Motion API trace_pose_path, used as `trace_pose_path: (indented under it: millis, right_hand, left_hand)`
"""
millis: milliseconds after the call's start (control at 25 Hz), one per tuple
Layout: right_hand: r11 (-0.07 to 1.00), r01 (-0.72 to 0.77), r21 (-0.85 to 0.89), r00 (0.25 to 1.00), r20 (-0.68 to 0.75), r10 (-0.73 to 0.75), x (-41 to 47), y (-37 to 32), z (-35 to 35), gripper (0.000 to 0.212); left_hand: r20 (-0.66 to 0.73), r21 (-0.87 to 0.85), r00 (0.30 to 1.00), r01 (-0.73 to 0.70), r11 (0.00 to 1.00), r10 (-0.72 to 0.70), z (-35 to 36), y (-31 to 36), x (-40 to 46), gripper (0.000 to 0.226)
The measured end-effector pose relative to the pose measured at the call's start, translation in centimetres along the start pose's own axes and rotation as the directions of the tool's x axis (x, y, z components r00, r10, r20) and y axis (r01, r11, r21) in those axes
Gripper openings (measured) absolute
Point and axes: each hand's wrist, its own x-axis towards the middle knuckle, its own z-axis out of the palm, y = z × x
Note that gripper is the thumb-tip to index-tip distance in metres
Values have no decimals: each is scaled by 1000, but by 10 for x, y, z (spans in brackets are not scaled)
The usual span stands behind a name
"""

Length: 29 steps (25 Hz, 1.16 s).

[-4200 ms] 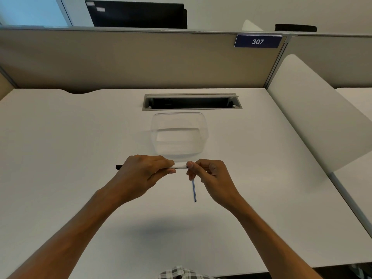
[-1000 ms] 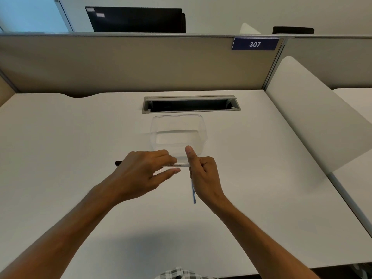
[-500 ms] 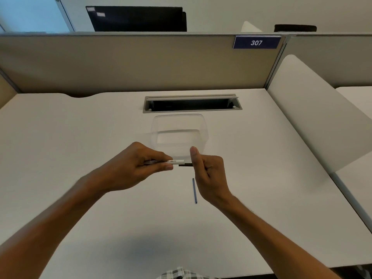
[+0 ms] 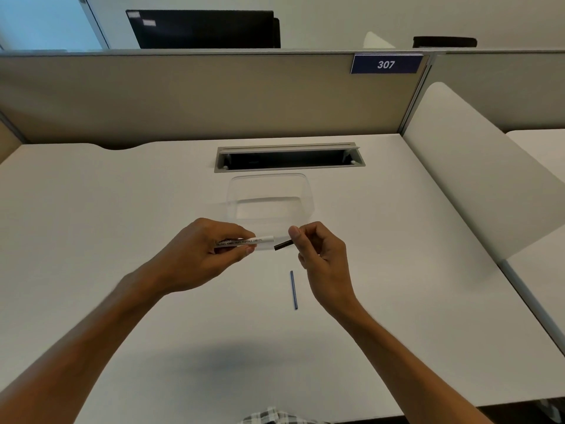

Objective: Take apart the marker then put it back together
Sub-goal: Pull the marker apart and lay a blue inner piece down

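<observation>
My left hand [image 4: 201, 252] grips the white marker barrel [image 4: 260, 240], which lies level with black print along its side and its open end pointing right. Just right of that end, my right hand [image 4: 321, 255] pinches a short black marker piece [image 4: 282, 245], tilted and a small gap away from the barrel. A thin blue rod [image 4: 293, 289] lies on the white desk [image 4: 122, 224] below and between the hands, touched by neither.
A clear plastic container [image 4: 270, 198] stands just behind the hands. Beyond it is a grey cable slot [image 4: 289, 159] in the desk and a beige partition. A white divider panel [image 4: 477, 166] rises along the right side.
The black piece has come out of the barrel's right end; my right hand has drawn it away to the right, opening a gap. The blue rod has not moved.
</observation>
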Motion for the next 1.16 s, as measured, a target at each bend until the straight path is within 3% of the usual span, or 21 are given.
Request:
trace_pose_path:
  millis: [200,280,560,720,1000,1160]
  right_hand:
    - [983,-76,166,997,13,74,-4,1,-6,15]
    - [978,-94,187,996,11,94,-7,1,-9,17]
    - [965,-161,207,984,-46,174,-17,5,-15,9]
    - [973,-181,146,979,-72,193,-22,10,-14,1]
    - [970,-241,28,960,-142,242,-31,31,-4,5]
    - [962,-215,-168,964,-195,181,-36,48,7,11]
  left_hand:
    - [-4,123,1000,-2,992,2,1,-2,-3,23]
    - [-1,146,1000,-2,989,2,0,-1,-4,24]
    - [-20,109,999,-48,993,50,-1,6,-10,37]
    - [-36,138,998,-45,989,50,-1,7,-15,36]
    - [1,125,997,-80,989,80,-4,4,-18,35]
    - [8,85,996,-90,992,90,-7,1,-21,35]
